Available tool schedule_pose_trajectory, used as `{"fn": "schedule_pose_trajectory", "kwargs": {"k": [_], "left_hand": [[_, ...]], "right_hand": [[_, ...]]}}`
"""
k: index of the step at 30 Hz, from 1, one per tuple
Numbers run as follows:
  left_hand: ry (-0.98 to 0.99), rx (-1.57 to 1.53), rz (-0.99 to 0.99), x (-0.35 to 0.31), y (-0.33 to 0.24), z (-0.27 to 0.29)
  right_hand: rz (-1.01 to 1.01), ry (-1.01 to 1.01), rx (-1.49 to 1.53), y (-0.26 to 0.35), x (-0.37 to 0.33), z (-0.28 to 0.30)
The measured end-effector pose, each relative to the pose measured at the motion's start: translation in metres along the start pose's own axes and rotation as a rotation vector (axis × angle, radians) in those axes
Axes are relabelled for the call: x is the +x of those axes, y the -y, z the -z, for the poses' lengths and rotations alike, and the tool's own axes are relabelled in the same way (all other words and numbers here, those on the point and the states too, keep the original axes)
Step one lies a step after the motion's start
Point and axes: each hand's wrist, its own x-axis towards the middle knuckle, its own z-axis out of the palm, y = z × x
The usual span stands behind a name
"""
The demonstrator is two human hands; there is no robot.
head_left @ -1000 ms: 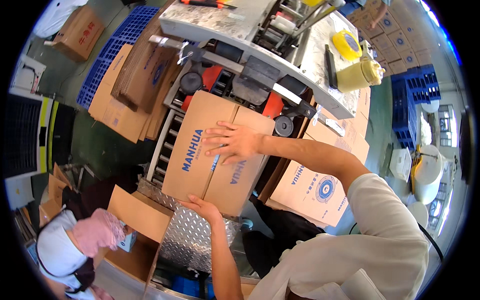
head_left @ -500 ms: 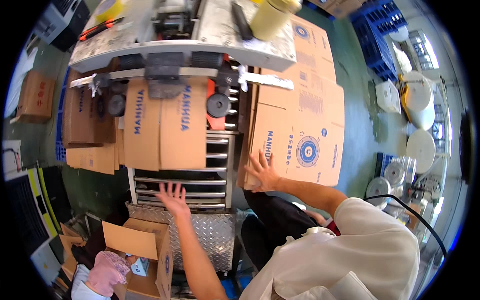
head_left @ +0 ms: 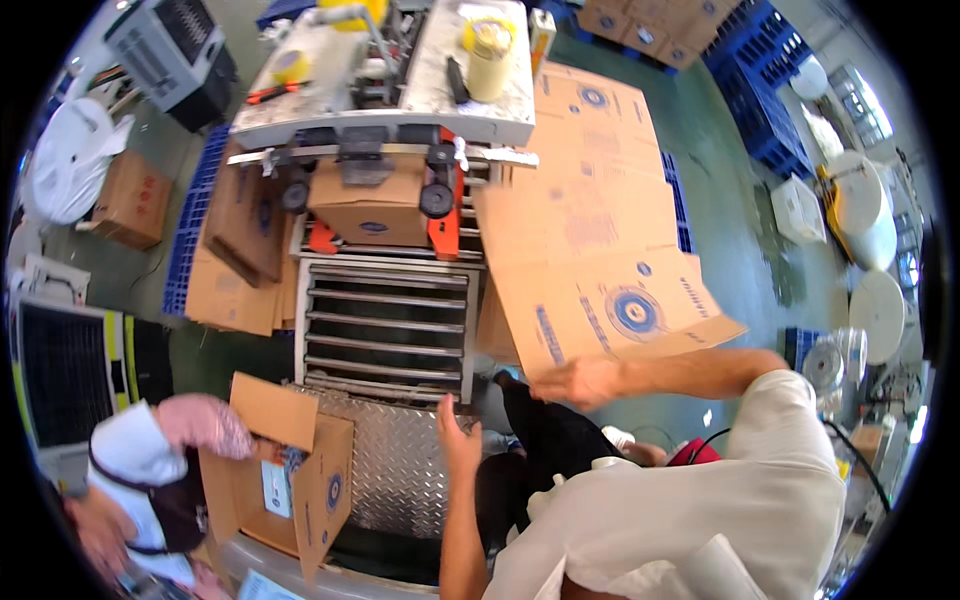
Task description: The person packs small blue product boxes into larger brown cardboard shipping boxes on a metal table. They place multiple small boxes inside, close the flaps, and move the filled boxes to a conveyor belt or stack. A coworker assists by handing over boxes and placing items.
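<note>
My right hand (head_left: 582, 382) grips the near edge of a flattened cardboard carton (head_left: 590, 270), brown with blue printing. This sheet lies tilted over the other flat cartons to the right of the conveyor, its near right corner bent up. My left hand (head_left: 460, 440) is raised in front of my body, thumb and fingers apart, holding nothing. It hovers over the right edge of the diamond-plate metal sheet (head_left: 395, 465). Ahead, a closed carton (head_left: 372, 218) sits inside the carton-sealing machine (head_left: 300, 132), between its black wheels.
A roller conveyor (head_left: 385, 340) runs from the machine toward the metal sheet. At lower left, a co-worker's hand (head_left: 268, 452) reaches into an open carton (head_left: 325, 490) holding a light-blue pack. More flat cartons (head_left: 232, 290) lean left of the conveyor. Tape and a bottle stand on the machine.
The carton has gone farther into the machine, away from me. My left hand has drawn back from the conveyor to the right. My right hand has pulled the top flat carton askew.
</note>
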Motion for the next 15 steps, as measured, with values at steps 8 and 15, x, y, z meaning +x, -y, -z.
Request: {"fn": "schedule_pose_trajectory", "kwargs": {"k": [8,15], "left_hand": [[-0.328,0.296,-0.243,-0.122,-0.023,0.135],[-0.676,0.512,0.007,-0.329,-0.111,0.173]], "right_hand": [[0.979,0.161,-0.156,0.287,0.083,0.257],[0.445,-0.350,0.112,0.287,0.149,0.260]]}}
